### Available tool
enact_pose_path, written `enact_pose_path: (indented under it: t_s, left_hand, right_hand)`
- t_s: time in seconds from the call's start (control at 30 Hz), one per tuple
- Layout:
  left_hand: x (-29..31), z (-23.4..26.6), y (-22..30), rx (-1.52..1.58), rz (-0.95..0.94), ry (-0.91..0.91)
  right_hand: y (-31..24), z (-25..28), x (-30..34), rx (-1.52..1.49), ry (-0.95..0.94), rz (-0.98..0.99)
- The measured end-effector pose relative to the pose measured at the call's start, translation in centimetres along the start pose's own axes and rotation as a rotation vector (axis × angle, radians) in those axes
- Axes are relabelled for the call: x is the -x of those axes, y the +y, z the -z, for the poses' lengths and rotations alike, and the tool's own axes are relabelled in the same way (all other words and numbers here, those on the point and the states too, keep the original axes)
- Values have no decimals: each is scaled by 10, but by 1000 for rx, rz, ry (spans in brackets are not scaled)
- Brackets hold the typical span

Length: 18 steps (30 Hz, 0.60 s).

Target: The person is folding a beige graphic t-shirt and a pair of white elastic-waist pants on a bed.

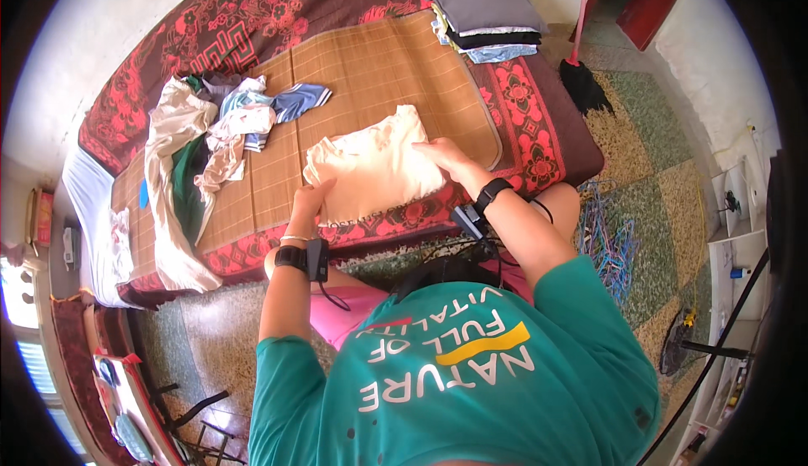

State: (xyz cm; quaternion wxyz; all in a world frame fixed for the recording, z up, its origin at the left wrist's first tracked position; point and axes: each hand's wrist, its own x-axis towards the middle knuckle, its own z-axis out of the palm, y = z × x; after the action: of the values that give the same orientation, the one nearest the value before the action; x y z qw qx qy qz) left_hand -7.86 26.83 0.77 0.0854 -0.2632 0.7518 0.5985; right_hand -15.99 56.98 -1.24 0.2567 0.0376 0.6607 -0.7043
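Observation:
A cream garment (374,167), perhaps a T-shirt, lies partly folded near the front edge of the bed. A line of dark print runs along its near edge. My left hand (314,200) is closed on its near left side. At its right side my right hand (443,158) pinches the fabric, the fingertips partly hidden in the cloth. Most of the garment rests on the brown woven mat (353,62), with its near edge over the red patterned bedspread (244,251).
Left on the mat is a loose heap of clothes (181,155), cream, green and blue. A folded stack (488,12) with grey on top sits at the far right. A broom (581,79), a tangle of coloured cords (610,247) and white shelves (728,201) are to the right.

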Motion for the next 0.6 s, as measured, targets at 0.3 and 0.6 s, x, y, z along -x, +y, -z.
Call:
enact_pose_path:
  t_s: [0.3,0.6]
  left_hand:
    - [-4,-10,12,424,15,-198]
    - [22,-24,144,296,-116,-321]
  right_hand:
    - [-17,2,-11,-246,-123,-107]
    - [-119,47,14,-333,-314,50]
